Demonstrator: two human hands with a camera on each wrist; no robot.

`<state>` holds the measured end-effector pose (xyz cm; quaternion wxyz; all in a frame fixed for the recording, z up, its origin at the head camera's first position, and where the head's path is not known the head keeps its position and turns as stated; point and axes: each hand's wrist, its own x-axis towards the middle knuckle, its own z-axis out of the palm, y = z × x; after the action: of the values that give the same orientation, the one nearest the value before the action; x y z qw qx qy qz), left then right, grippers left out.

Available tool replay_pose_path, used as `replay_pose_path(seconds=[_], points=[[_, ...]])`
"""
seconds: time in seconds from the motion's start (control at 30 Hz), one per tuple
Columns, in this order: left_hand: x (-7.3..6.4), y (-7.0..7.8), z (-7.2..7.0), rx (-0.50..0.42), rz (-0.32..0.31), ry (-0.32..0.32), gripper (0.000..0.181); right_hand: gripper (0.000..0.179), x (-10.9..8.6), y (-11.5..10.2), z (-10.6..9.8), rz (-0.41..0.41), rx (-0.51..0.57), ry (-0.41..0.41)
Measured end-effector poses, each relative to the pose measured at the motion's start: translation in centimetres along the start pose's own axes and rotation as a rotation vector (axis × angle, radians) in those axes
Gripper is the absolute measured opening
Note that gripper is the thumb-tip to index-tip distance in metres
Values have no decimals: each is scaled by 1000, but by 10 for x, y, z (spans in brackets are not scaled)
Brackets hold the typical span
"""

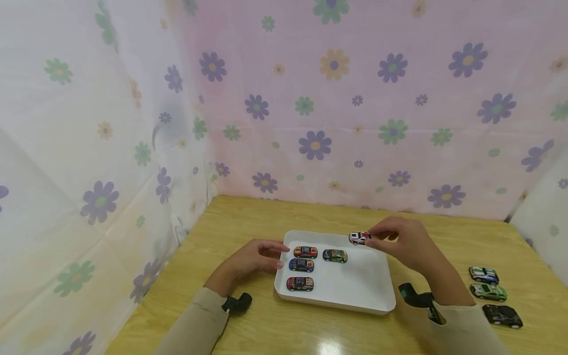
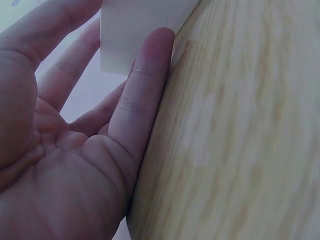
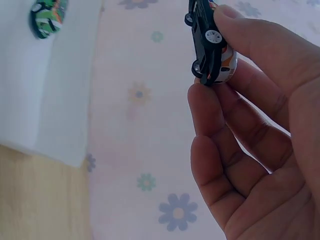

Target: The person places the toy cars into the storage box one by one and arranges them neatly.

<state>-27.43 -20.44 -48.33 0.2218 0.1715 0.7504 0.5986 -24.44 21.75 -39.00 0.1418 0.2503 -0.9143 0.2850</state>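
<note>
Between thumb and fingers, my right hand [image 1: 406, 242] pinches a white and red toy car [image 1: 359, 238] above the back right part of the white tray [image 1: 355, 294]. The right wrist view shows that toy car's [image 3: 207, 42] black underside and wheels. At the tray's left edge is my left hand [image 1: 255, 257], its fingers spread and relaxed, with fingertips at the rim. In the tray, a red-yellow car [image 1: 305, 252], a blue car [image 1: 301, 265] and a dark red car [image 1: 300, 284] form a left column. A green and black car [image 1: 335, 255] stands to their right.
Right of the tray, a white-blue-green car [image 1: 483, 274], a light green car [image 1: 488, 292] and a black car [image 1: 503, 315] stand on the wooden table [image 1: 248, 217]. A flowered cloth [image 1: 288, 84] hangs behind the table and along its sides.
</note>
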Motion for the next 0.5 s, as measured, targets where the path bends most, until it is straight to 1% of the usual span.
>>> replay_pose_path(seconds=[0.1, 0.27, 0.5], points=[[-1, 0, 0, 2, 0, -1, 47, 17, 1, -3, 9, 11, 21, -34], [-1, 2, 0, 5, -2, 1, 46, 18, 4, -7, 19, 25, 43, -61], [1, -2, -1, -1, -8, -7, 47, 20, 2, -7, 28, 34, 46, -35]])
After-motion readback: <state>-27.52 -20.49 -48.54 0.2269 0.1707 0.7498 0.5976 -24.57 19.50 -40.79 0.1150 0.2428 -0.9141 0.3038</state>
